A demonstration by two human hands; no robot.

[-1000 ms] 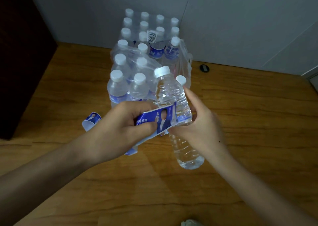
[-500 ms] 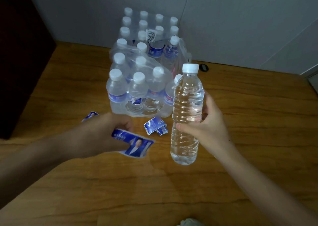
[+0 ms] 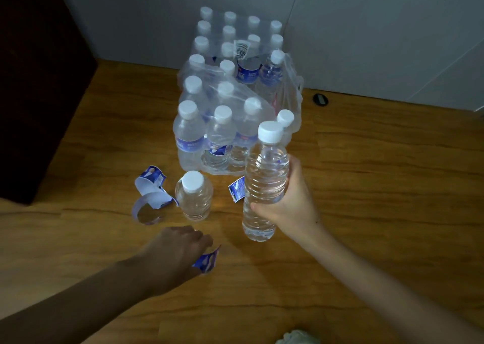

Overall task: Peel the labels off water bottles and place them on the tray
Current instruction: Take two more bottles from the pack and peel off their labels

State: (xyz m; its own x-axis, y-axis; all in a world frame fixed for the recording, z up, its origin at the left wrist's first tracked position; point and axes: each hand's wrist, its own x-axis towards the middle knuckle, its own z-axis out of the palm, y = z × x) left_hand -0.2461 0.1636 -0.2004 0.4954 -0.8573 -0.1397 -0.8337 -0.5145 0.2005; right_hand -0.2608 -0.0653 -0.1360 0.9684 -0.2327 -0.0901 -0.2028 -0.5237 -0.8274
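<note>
Right hand [image 3: 289, 207] wrapped around bare water bottle [image 3: 264, 184], upright, lifted near table [image 3: 366, 186] centre. Left hand [image 3: 178, 249] curled over peeled label [image 3: 207, 261], low toward near edge. Second bare bottle [image 3: 193, 195] standing just in front of shrink-wrapped pack [image 3: 230, 95] at far edge. Loose labels [image 3: 150, 189] lying left of it.

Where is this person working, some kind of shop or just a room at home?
Probably a plain indoor room, perhaps storage, though I can't be sure. The work happens on a wood-grain floor in a corner of bare grey walls, beside shrink-wrapped packs of water bottles and a dark cabinet.
</note>
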